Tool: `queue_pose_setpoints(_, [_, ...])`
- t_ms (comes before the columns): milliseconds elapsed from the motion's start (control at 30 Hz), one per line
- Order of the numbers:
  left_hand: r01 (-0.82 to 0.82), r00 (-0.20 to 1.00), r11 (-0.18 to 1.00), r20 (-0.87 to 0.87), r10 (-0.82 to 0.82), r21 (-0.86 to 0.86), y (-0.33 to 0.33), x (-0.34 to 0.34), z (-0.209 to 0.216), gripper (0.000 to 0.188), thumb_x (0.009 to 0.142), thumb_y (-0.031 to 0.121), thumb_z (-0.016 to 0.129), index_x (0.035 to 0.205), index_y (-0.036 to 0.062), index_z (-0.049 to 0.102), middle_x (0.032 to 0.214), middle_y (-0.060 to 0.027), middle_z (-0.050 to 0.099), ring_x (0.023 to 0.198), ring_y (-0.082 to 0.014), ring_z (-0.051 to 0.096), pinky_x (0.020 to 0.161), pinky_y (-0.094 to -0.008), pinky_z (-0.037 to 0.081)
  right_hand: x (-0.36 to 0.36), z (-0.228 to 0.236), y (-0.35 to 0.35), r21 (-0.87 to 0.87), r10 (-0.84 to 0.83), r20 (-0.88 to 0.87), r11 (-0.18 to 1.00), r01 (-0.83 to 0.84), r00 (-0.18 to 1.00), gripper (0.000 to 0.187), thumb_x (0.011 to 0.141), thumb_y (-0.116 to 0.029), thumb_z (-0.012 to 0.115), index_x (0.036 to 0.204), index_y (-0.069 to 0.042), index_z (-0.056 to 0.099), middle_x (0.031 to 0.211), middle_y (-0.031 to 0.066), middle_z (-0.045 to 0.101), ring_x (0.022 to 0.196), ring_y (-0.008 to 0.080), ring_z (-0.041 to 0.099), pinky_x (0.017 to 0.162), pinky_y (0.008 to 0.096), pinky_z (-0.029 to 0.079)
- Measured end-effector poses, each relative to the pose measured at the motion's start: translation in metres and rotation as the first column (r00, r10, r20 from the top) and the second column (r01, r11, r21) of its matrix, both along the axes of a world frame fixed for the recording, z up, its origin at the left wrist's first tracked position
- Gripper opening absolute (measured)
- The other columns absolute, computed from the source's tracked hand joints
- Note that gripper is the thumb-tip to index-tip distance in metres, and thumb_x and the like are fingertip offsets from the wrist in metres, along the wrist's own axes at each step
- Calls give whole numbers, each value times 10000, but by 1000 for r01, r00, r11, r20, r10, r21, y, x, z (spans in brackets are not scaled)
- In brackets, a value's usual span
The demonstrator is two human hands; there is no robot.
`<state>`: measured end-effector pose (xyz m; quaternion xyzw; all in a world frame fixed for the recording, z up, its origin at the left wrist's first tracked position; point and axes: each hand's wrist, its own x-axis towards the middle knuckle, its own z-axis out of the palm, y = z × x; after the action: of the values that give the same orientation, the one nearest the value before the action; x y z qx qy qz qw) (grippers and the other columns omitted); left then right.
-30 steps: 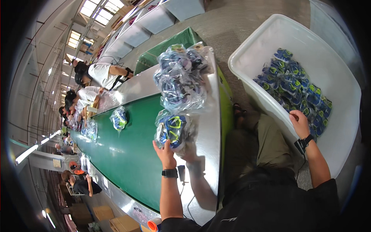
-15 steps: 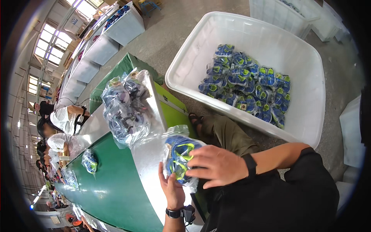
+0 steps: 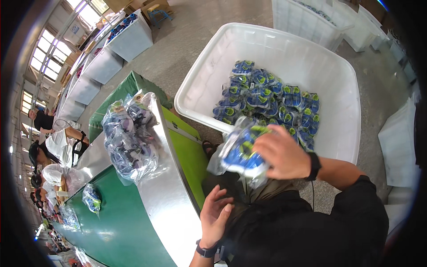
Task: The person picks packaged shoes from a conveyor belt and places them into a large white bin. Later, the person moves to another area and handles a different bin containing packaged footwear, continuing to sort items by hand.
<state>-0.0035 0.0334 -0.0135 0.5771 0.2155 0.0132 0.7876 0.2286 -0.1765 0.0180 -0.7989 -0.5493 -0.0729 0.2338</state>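
My right hand (image 3: 283,153) grips a pair of blue and lime-green shoes (image 3: 242,155) wrapped in clear plastic. The pair is lifted in front of my body, overlapping the near rim of a large white bin (image 3: 202,116), and is slightly smeared by motion. Inside that bin lie several bagged pairs of like shoes (image 3: 262,95), stacked in rows. My left hand (image 3: 215,216) is apart from the shoes, beside the metal table edge, its fingers spread with nothing in them. The right fingertips are partly hidden behind the pair.
A heap of bagged greyish-purple shoes (image 3: 129,140) lies on the metal table end (image 3: 164,196). One bagged pair (image 3: 91,199) rests on the green conveyor belt (image 3: 120,222). More white bins (image 3: 104,66) line the far left; people sit along the belt.
The bagged shoes have moved right, from over the metal table toward the white bin, in my right hand. My left hand has let go of them. The view has shifted slightly.
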Motion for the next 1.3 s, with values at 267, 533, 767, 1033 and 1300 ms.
queue_pose_setpoints(267, [-266, 932, 926, -172, 318, 268, 37, -61, -9, 374, 994, 49, 677, 1349, -31, 592, 1165, -138, 691, 1010, -196, 701, 883, -333, 588, 95, -6, -61, -61, -227, -19, 972, 225, 974, 560, 632, -134, 776, 1160, -6, 642, 1135, 159, 629, 1076, 369, 603, 954, 466, 451])
queue_pose_setpoints(533, [-383, 897, 872, -102, 430, 306, 49, -82, -12, 331, 990, 43, 673, 1301, -54, 616, 1097, -158, 723, 953, -212, 721, 859, -343, 601, 168, -104, -55, -302, -401, -111, 885, 354, 909, 742, 701, -256, 873, 1360, -53, 600, 1269, 153, 626, 1216, 372, 579, 1040, 497, 457])
queue_pose_setpoints(767, [-350, 889, 908, -223, 399, 229, 54, -101, -27, 332, 1000, 46, 663, 1313, -53, 608, 1104, -144, 722, 921, -184, 709, 812, -296, 586, 141, -162, -55, -305, -296, -663, 946, 113, 688, 640, 908, -388, 783, 1361, 19, 586, 1162, 181, 660, 1085, 318, 640, 954, 435, 511])
queue_pose_setpoints(1033, [-415, 878, 906, -226, 422, 83, 79, -97, -55, 391, 1079, 130, 568, 1426, -47, 533, 1032, -130, 729, 784, -154, 729, 661, -231, 588, 62, -177, -14, 95, -65, -859, 954, 283, 508, 324, 973, -161, 727, 1231, 12, 635, 1026, 8, 601, 964, 95, 581, 863, 284, 488])
queue_pose_setpoints(1300, [-403, 904, 915, -148, 402, 21, 85, -107, -64, 402, 1069, 135, 599, 1432, -22, 527, 1092, -139, 712, 838, -169, 732, 713, -250, 600, 55, -189, -10, 122, -90, -920, 859, 498, 381, 273, 932, -132, 742, 1147, 16, 661, 1017, 35, 673, 916, 102, 636, 838, 279, 517])
